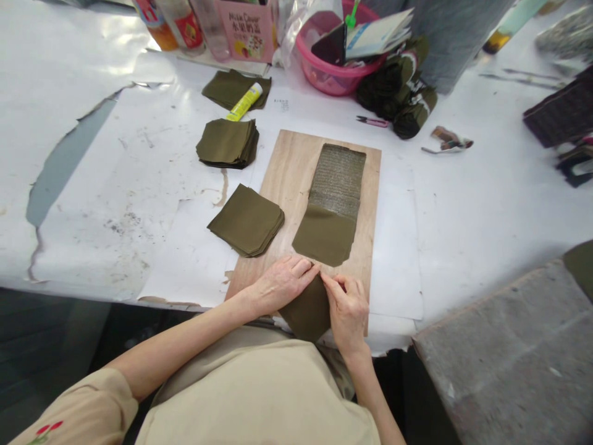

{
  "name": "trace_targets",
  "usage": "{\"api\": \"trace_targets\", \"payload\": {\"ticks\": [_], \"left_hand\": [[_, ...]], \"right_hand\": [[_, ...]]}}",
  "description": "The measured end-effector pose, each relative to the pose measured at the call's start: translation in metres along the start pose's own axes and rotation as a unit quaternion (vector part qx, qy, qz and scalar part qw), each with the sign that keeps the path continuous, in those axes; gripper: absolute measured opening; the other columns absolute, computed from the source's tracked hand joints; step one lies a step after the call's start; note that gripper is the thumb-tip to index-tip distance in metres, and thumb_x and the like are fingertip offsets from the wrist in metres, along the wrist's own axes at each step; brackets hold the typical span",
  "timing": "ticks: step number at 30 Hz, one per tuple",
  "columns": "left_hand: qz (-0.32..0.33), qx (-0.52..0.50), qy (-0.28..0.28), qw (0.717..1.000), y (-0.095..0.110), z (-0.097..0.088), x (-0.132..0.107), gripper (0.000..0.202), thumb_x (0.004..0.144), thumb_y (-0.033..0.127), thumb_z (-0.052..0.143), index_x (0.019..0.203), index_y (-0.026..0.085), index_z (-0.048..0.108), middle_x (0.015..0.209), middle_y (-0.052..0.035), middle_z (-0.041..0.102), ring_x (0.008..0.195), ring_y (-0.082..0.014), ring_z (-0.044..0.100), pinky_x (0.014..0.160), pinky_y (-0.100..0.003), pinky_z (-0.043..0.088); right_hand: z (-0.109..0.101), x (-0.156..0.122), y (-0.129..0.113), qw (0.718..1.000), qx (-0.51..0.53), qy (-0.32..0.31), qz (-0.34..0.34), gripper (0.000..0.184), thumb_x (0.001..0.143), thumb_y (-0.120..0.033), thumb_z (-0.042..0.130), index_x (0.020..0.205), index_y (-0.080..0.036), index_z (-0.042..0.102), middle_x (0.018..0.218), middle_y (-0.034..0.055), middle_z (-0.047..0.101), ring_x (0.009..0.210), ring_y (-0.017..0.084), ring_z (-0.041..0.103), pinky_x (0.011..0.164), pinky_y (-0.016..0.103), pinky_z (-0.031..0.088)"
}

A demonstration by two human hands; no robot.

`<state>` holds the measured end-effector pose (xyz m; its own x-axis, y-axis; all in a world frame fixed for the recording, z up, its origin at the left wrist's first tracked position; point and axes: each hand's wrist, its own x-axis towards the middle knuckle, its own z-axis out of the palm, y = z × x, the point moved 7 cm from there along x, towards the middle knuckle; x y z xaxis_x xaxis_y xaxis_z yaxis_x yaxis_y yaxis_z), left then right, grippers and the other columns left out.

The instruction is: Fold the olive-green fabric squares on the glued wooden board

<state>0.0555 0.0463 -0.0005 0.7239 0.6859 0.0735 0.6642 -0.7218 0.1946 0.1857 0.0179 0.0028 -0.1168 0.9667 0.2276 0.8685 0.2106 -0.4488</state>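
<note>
Both of my hands pinch the upper edge of an olive-green fabric piece [308, 312] at the near end of a wooden board [287, 164]. My left hand [282, 281] is closed on its top edge from the left, and my right hand [345, 306] grips the same edge from the right, fingertips almost touching. The piece's lower part hangs towards my lap. Just beyond my fingers on the board lies a smooth olive fabric piece [324, 235], meeting a rough-looking patterned strip [338, 176]. A stack of olive fabric pieces [248, 219] rests partly on the board's left edge.
Two more fabric stacks [227, 142] lie farther back left, one under a yellow tube [245, 102]. A pink basket [324, 77], dark yarn bundles [412, 114] and thread snips [372, 121] are at the back. Bottles [185, 28] stand back left; a grey padded surface [509, 346] is at right.
</note>
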Motion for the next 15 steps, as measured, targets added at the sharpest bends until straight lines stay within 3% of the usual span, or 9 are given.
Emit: {"api": "trace_targets", "payload": {"ticks": [15], "left_hand": [[-0.012,-0.009,-0.005,1.000,-0.0026,0.0015,-0.0022,0.038,0.096,0.012,0.042,0.134,0.012,0.041,0.112,-0.0122,0.056,0.106,-0.0232,0.055,0.093,-0.038,0.048]], "right_hand": [[0.0005,0.0003,0.0013,1.000,0.009,-0.002,0.008,0.027,0.096,-0.023,0.049,0.112,-0.027,0.070,0.087,0.0047,0.062,0.082,0.016,0.051,0.078,0.029,0.047]]}}
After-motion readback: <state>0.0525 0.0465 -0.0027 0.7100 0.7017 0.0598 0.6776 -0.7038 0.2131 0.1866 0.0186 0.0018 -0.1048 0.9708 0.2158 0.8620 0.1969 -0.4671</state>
